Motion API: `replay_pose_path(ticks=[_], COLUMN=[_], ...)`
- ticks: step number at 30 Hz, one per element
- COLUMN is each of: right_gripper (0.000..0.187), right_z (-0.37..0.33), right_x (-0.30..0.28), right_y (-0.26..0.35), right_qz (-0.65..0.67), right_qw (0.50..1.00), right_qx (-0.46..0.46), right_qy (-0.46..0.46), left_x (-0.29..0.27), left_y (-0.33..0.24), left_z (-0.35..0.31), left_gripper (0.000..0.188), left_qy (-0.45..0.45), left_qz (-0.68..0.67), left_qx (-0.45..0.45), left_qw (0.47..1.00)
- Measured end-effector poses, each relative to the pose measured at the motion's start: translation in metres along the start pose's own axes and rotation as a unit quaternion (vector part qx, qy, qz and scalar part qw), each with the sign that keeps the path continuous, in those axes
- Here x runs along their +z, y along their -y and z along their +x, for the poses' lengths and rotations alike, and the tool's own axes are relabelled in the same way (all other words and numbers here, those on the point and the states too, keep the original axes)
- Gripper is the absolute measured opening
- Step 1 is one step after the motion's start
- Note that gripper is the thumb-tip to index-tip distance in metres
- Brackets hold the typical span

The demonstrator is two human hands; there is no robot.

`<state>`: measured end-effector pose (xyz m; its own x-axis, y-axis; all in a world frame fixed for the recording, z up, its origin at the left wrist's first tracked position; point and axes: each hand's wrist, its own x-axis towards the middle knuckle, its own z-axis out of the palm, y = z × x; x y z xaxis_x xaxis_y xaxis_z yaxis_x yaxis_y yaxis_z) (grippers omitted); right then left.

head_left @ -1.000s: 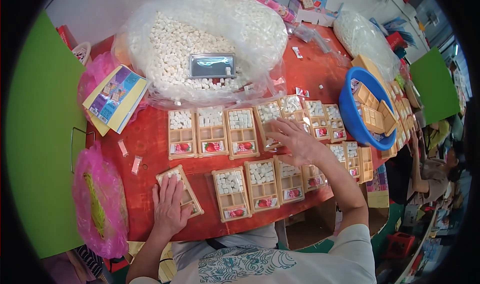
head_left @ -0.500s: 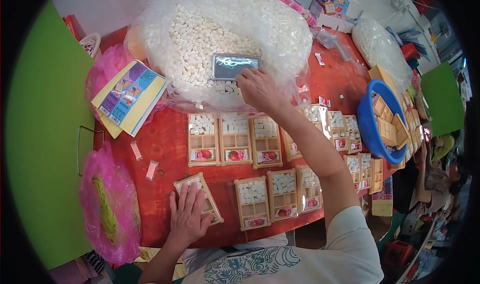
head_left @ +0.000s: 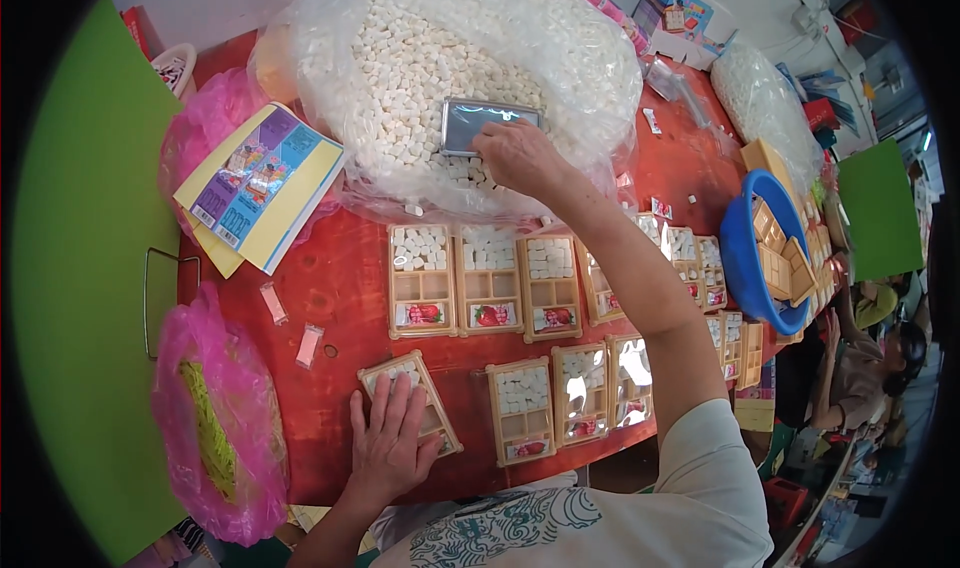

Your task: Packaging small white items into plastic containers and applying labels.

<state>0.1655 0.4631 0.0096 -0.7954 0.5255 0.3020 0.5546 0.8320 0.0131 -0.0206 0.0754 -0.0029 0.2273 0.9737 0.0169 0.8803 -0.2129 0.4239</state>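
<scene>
My right hand has its fingers closed on the near side of a rectangular metal tray, dark and shiny with a silver rim. It rests on or just above small white pieces heaped in a large clear plastic bag. Near the table's front edge, my left hand lies flat, fingers slightly apart, over a tilted tan compartment tray. White pieces show in that tray's top section, partly hidden by my fingers. Similar compartment trays stand in rows, holding white pieces and strawberry-printed packets.
A blue basin of tan trays stands at the right. Printed cards and a pink plastic bag with yellow-green contents lie at the left. Two pink packets lie nearby on the red table. Another person sits far right.
The whole view has shifted a little, moving the scene rightward. The metal tray sits slightly tilted now, with my right hand farther over it. My left hand stays on the compartment tray.
</scene>
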Motion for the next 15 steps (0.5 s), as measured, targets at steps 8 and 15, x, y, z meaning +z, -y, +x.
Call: replay_pose_path(ticks=[8, 15], right_gripper=[0.006, 0.007], right_z=[0.0062, 0.0061], right_x=[-0.0045, -0.0028], right_y=[-0.0061, -0.0062], right_qz=[0.057, 0.027], right_qw=[0.997, 0.998], right_qx=[0.016, -0.007], right_qy=[0.055, 0.051], left_x=[0.0009, 0.0005], left_y=[0.0007, 0.0001], left_z=[-0.0014, -0.0009], left_gripper=[0.067, 0.066], left_qy=[0.006, 0.003], left_qz=[0.006, 0.009], left_qx=[0.0, 0.003], left_qw=[1.0, 1.0])
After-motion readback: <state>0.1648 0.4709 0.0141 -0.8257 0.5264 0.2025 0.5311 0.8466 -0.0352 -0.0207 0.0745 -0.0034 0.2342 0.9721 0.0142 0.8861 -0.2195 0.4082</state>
